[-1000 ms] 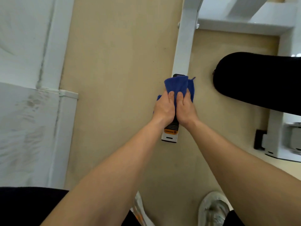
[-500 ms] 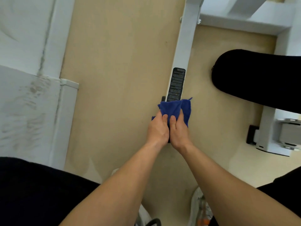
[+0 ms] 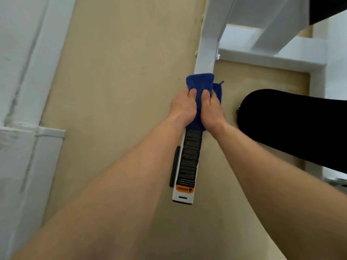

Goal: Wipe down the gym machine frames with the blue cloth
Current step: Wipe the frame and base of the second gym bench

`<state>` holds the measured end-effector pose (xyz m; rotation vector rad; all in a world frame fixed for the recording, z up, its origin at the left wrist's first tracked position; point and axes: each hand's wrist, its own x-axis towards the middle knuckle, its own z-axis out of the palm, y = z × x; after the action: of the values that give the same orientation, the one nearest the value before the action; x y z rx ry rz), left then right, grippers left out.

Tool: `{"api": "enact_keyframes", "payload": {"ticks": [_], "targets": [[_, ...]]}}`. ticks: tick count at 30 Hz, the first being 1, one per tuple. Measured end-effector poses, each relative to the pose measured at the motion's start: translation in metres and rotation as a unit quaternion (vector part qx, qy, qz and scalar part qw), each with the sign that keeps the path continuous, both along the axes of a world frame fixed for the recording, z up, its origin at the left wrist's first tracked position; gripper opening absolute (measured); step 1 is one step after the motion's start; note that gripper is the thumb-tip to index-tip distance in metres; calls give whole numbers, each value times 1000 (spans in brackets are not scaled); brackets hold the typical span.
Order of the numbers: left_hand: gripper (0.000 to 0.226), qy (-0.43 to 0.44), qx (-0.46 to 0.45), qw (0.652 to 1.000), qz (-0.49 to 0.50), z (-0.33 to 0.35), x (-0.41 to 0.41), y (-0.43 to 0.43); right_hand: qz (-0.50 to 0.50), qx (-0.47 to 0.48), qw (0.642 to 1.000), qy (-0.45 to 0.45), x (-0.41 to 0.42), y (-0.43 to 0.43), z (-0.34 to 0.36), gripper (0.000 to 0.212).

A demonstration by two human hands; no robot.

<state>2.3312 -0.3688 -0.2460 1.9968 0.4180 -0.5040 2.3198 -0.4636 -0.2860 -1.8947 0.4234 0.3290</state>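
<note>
A white gym machine frame bar (image 3: 208,47) runs from the top centre down to its free end over the beige floor. A blue cloth (image 3: 201,84) is wrapped round the bar at mid-height. My left hand (image 3: 183,106) and my right hand (image 3: 212,109) grip the cloth and bar side by side, thumbs pressed on the cloth. Below my hands the bar shows a black warning label (image 3: 189,156) with an orange strip near the end.
A black padded seat (image 3: 293,126) sticks out at the right, close to my right forearm. More white frame members (image 3: 266,55) cross at the upper right. A white wall panel with a ledge (image 3: 28,132) lines the left side.
Both hands have slid the cloth up the bar, away from its lower end, uncovering the black label below them. The view has tilted and come closer to the bar.
</note>
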Motion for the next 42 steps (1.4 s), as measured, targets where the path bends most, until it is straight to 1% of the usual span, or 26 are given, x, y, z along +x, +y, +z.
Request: {"api": "enact_keyframes", "payload": {"ticks": [3,6,8,10,13,15,17,20,24,26,28,30,32,34,35,36,37,39,40,42], "targets": [[36,-9,10,1000,-17,-1,36,-5,-3,4,1000,-5,36,-6,1,40],[34,-26,-10,1000,-12,1,44,-9,-11,12,1000,-3,47,-5,6,39],[31,-35,-24,999,-4,3,26,-7,4,2,1000,-8,29,-4,7,40],[28,-33,-27,999,-19,1,0,-2,34,-14,999,-29,-1,-4,2,43],[19,-19,-49,999,-14,2,-20,5,37,9,999,-21,-23,-4,0,38],[19,-17,-49,999,3,2,-7,1,28,21,999,-15,-8,-5,2,35],[24,-24,-38,999,26,0,17,-6,15,22,1000,-17,16,-6,5,35],[27,-30,-7,999,22,-2,58,-18,7,15,1000,-15,55,-9,10,39],[33,-40,35,999,2,-1,95,-24,9,-21,999,24,87,-15,17,47],[32,-37,11,999,16,-5,102,-21,1,-50,998,36,90,-16,20,45],[28,-49,-14,998,31,-9,98,-18,-22,-89,996,11,83,-16,23,37],[24,-82,2,996,32,-10,91,-15,-59,-83,994,-42,74,-14,24,26],[18,-131,11,990,50,-10,88,-15,-70,-80,991,-82,68,-15,27,20],[18,-158,11,986,57,-9,95,-16,-56,-99,989,-97,72,-18,27,21],[18,-159,14,986,46,-8,101,-18,-43,-113,988,-100,77,-19,26,23],[18,-156,19,987,29,-9,107,-20,-23,-146,983,-105,83,-20,26,24],[18,-152,23,988,17,-9,115,-21,-1,-198,974,-112,91,-22,26,26],[20,-143,26,989,9,-11,131,-23,21,-308,944,-117,110,-27,27,31],[21,-138,23,990,10,-13,137,-23,18,-339,934,-112,120,-30,30,32],[22,-133,1,991,10,-18,144,-21,4,-348,932,-100,136,-36,34,32]]}}
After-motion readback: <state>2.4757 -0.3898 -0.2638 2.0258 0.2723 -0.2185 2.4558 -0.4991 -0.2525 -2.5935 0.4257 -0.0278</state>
